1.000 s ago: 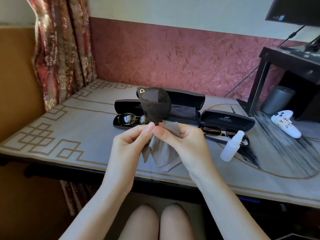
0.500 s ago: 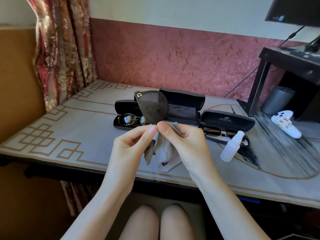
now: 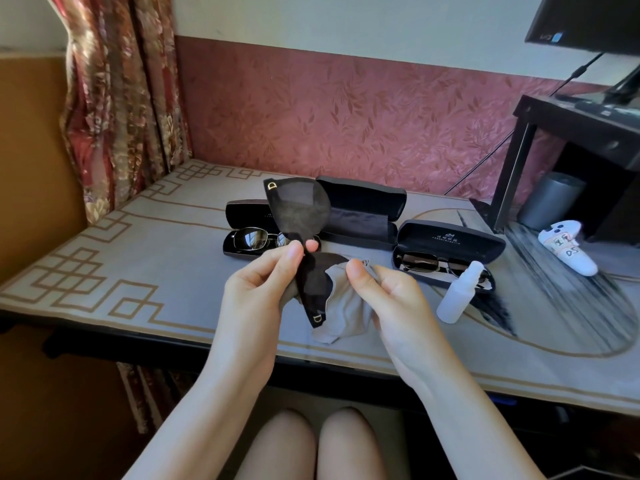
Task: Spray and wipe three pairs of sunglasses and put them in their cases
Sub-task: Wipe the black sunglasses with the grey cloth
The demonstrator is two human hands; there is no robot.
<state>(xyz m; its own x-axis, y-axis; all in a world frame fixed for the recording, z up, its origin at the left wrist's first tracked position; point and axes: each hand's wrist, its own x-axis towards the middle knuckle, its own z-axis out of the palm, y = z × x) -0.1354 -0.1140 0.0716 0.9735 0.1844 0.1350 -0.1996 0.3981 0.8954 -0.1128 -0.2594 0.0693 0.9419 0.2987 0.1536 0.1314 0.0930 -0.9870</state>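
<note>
My left hand pinches a pair of large dark sunglasses at the bridge, holding them upright over the table, one lens up and one down. My right hand holds a grey cloth against the lower lens. Behind them stand three open black cases: the left case holds metal-framed sunglasses, the middle case is empty, and the right case holds another dark pair. A white spray bottle stands in front of the right case.
The patterned table ends at a dark front edge near my knees. A white game controller lies at the right. A dark desk with a monitor and a grey bin stand at the right; a curtain hangs at the left.
The sunglasses have turned so that the lower lens now shows in front of the cloth. My right hand has slid to the right and down along that lens.
</note>
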